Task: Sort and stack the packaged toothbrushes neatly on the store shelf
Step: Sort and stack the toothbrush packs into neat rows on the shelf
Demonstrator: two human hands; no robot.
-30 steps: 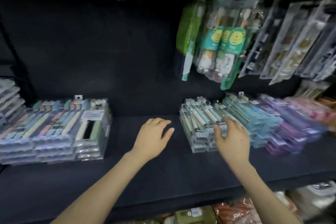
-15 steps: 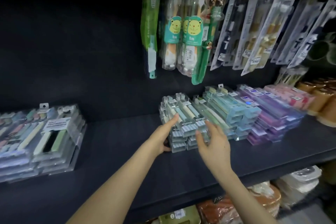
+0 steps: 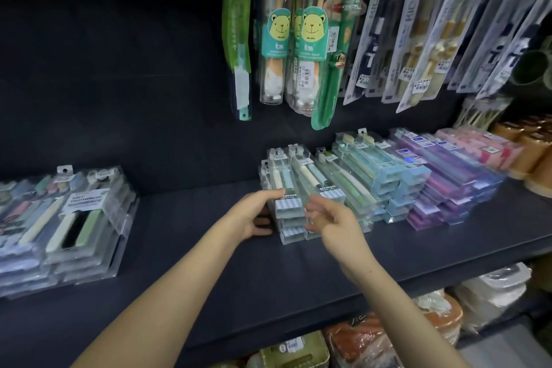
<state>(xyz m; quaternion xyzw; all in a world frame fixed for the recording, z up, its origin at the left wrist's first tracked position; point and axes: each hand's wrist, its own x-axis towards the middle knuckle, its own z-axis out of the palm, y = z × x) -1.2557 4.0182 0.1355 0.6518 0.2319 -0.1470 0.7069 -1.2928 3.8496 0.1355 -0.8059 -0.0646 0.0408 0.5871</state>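
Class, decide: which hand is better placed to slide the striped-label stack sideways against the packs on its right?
Probably the left hand: it holds the left side of the striped-label stack, opposite the neighbouring packs, so it can push that way. The right hand is at the near end.

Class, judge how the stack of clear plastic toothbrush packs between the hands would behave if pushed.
The stack of clear plastic toothbrush packs probably shears into layers: the glossy packs sit unevenly. Each looks stiff and light, holding flat. Low and wide, it seems unlikely to topple.

Brown cups (image 3: 537, 158) stand at the far right, white tubs (image 3: 493, 290) below.
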